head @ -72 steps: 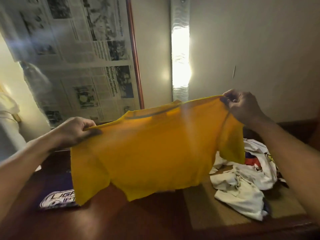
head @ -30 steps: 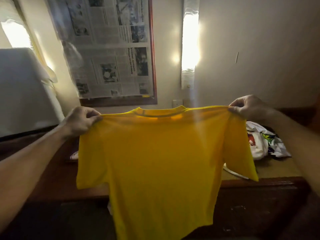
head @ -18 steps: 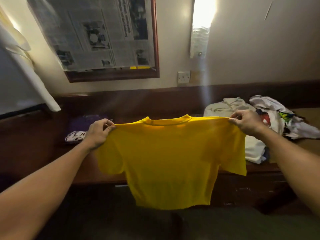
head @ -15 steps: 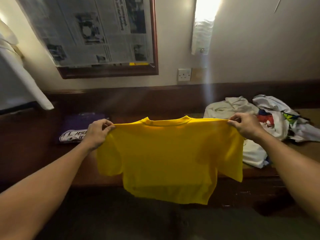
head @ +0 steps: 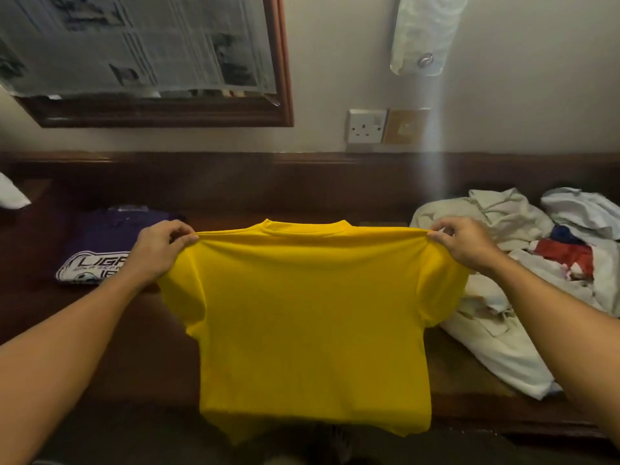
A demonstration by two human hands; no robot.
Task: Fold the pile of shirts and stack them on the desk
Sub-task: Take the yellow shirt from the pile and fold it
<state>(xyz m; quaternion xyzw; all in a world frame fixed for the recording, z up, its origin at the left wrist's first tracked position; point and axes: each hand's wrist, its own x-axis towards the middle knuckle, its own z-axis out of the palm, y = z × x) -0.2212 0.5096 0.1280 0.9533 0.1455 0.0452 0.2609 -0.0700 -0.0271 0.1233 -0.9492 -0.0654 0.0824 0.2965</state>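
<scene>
A: Where is the shirt (head: 312,313)?

B: Strung between the two hands. The left hand (head: 161,250) pinches one shoulder and the right hand (head: 466,246) pinches the other, fingers and thumb curled over the cloth on each side. The collar sits midway between them.

A: Which way does it run?

B: The shoulder line runs across, hand to hand. The length drops from the hands back toward the person. The body seems to lie over the table (head: 144,357), with the hem past the front edge, though I can't tell how much cloth really touches.

A: Is either hand nearer?

B: No. Both hold it, level with each other.

A: What else is close?

B: A folded purple shirt (head: 100,250) lies just outside the left hand. The unfolded pile (head: 496,213) lies outside and beyond the right hand.

A: So what is the next move?

B: My guess is to lay the shirt flat below the hands, then turn the sleeves inward. The folded piece probably goes left, onto the purple one.
</scene>
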